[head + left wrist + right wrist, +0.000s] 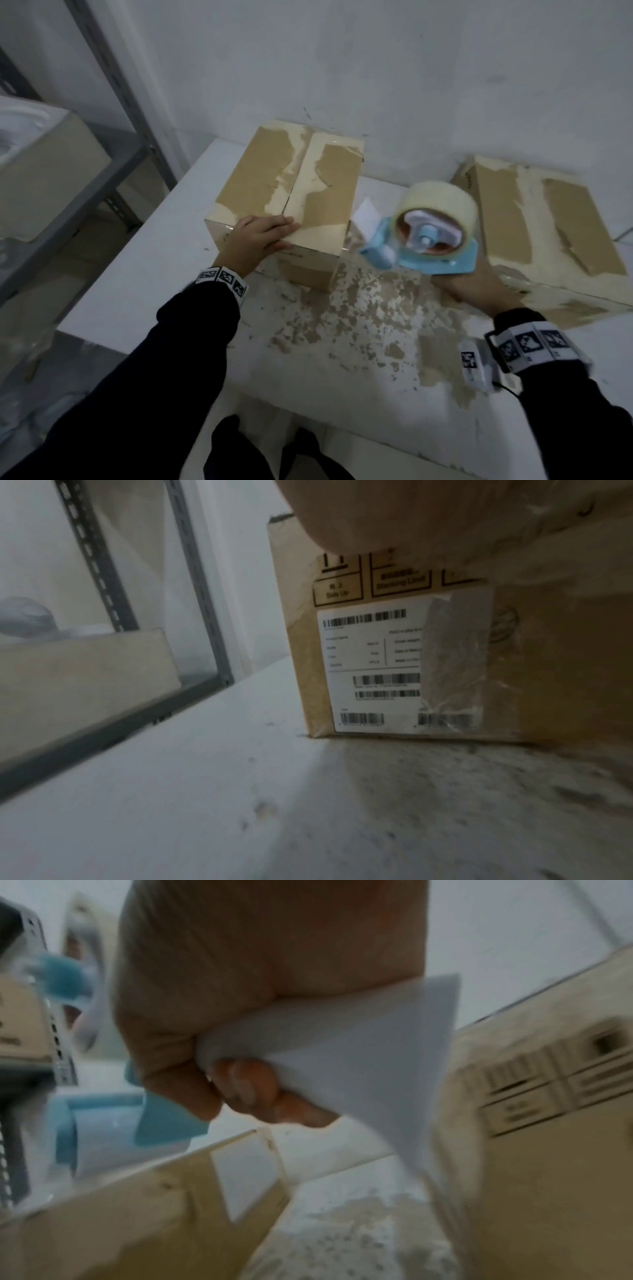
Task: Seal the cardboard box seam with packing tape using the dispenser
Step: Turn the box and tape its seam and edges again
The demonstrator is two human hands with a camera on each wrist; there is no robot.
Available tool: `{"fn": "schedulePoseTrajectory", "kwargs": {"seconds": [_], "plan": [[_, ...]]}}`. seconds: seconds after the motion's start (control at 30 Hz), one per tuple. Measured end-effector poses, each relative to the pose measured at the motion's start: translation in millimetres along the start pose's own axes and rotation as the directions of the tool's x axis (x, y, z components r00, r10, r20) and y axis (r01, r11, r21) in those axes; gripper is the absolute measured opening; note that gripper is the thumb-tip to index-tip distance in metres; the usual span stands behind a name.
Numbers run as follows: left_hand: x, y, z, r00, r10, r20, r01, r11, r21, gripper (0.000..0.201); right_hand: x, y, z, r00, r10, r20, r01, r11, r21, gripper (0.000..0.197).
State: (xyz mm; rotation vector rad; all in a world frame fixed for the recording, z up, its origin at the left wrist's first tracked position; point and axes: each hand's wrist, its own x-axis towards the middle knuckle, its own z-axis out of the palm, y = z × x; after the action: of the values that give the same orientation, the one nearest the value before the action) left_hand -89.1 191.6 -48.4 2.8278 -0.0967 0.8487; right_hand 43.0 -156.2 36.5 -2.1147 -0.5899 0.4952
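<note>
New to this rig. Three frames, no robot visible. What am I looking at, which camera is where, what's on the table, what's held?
No machine here: a person works bare-handed, wearing a camera on the head and one on each wrist. The wide picture is the head view, looking down. The left hand rests on the near edge of the cardboard box, fingers across its seam, which shows no fresh tape. The right hand grips a blue tape dispenser in the air beside the box. A second box sits further right on the scuffed white table. The left wrist view shows the box's side label. The right wrist view shows fingers curled round the handle, blurred.
</note>
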Motion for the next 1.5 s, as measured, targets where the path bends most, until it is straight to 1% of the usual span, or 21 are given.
{"fn": "schedulePoseTrajectory", "kwargs": {"seconds": [0.07,0.13,0.17,0.27,0.37,0.47,0.67,0.77,0.83,0.93,0.97,1.0,1.07,1.13,1.17,1.23,1.27,1.37,1.43,1.47,1.5], "plan": [[3.9,-3.1,0.3,1.0,0.004,0.019,-0.004,1.0,-0.005,0.044,-6.4,3.4,-11.5,0.999,-0.024,-0.025,0.025,1.0,0.014,0.026],[7.9,-1.2,2.8,1.0,-0.011,0.008,0.011,1.0,0.004,0.045,-3.5,4.6,-14.6,0.999,-0.046,-0.029,0.044,0.996,-0.077,0.042],[8.8,-0.8,3.5,1.0,-0.015,0.001,0.015,1.0,-0.002,0.045,-1.4,5.7,-14.7,0.999,-0.046,-0.021,0.043,0.993,-0.111,0.043],[6.7,-0.4,4.2,1.0,-0.012,-0.015,0.012,1.0,0.007,0.047,6.3,8.1,-11.4,0.998,-0.059,-0.012,0.055,0.973,-0.223,0.019],[7.4,0.5,2.0,1.0,-0.026,-0.014,0.026,1.0,-0.005,0.048,11.5,6.9,-4.6,0.994,-0.076,0.075,0.102,0.882,-0.461,0.019],[6.8,1.5,1.2,0.999,-0.035,-0.01,0.035,0.999,-0.019,0.049,19.0,-0.5,1.6,0.986,-0.098,0.134,0.157,0.811,-0.563,0.012],[4.6,-0.7,0.8,0.997,-0.06,0.046,0.062,0.997,-0.037,0.05,29.8,-18.8,4.7,0.969,-0.046,0.241,0.201,0.713,-0.672,0.012],[5.4,-0.2,-0.7,0.996,-0.065,0.06,0.068,0.996,-0.051,0.054,32.7,-28.2,2.5,0.961,-0.018,0.277,0.225,0.637,-0.737,0.027],[6.5,0.4,-0.4,0.997,-0.061,0.053,0.065,0.996,-0.066,0.055,27.4,-23.0,-4.0,0.962,0.039,0.272,0.196,0.596,-0.779,0.023],[7.6,0.2,1.1,0.998,-0.059,0.025,0.061,0.996,-0.071,0.053,9.8,1.8,-3.1,0.96,0.143,0.241,0.147,0.476,-0.867,0.017],[7.1,0.1,2.0,0.998,-0.058,0.02,0.059,0.996,-0.072,0.052,3.4,11.7,2.0,0.954,0.183,0.236,0.121,0.486,-0.866,0.015],[6.6,-0.5,2.7,0.998,-0.056,0.016,0.057,0.996,-0.068,0.051,-1.9,20.9,8.1,0.95,0.211,0.232,0.088,0.528,-0.845,0.014],[5.8,-0.8,3.5,0.998,-0.057,0.014,0.058,0.997,-0.058,0.051,-9.7,38.2,20.5,0.957,0.227,0.181,-0.025,0.687,-0.726,0.012],[5.6,0.1,3.1,0.998,-0.057,0.021,0.058,0.997,-0.049,0.051,-16.0,45.4,32.1,0.956,0.284,0.073,-0.231,0.884,-0.407,0.009],[5.6,0.9,2.7,0.998,-0.058,0.024,0.059,0.997,-0.045,0.051,-18.9,45.4,38.0,0.938,0.345,0.042,-0.333,0.927,-0.173,0.012],[5.5,2.1,1.8,0.998,-0.059,0.033,0.06,0.997,-0.039,0.052,-19.9,45.3,51.6,0.886,0.464,0.023,-0.46,0.87,0.176,0.014],[5.5,2.4,1.4,0.998,-0.061,0.035,0.062,0.998,-0.033,0.052,-16.9,44.8,57.8,0.854,0.519,0.03,-0.508,0.82,0.265,0.013],[4.6,2.9,0.8,0.997,-0.064,0.05,0.066,0.998,-0.022,0.053,-0.3,45.0,74.2,0.799,0.595,0.089,-0.568,0.697,0.439,0.017],[3.8,2.2,0.6,0.994,-0.075,0.08,0.078,0.996,-0.031,0.053,13.5,46.6,83.0,0.763,0.633,0.131,-0.6,0.617,0.509,0.007],[3.4,2.0,0.9,0.993,-0.081,0.091,0.084,0.996,-0.033,0.053,19.2,47.6,85.7,0.744,0.655,0.134,-0.615,0.593,0.52,0.01],[3.1,1.9,1.1,0.992,-0.084,0.099,0.088,0.996,-0.031,0.052,26.1,52.6,89.5,0.728,0.673,0.129,-0.625,0.575,0.527,0.023]]}}
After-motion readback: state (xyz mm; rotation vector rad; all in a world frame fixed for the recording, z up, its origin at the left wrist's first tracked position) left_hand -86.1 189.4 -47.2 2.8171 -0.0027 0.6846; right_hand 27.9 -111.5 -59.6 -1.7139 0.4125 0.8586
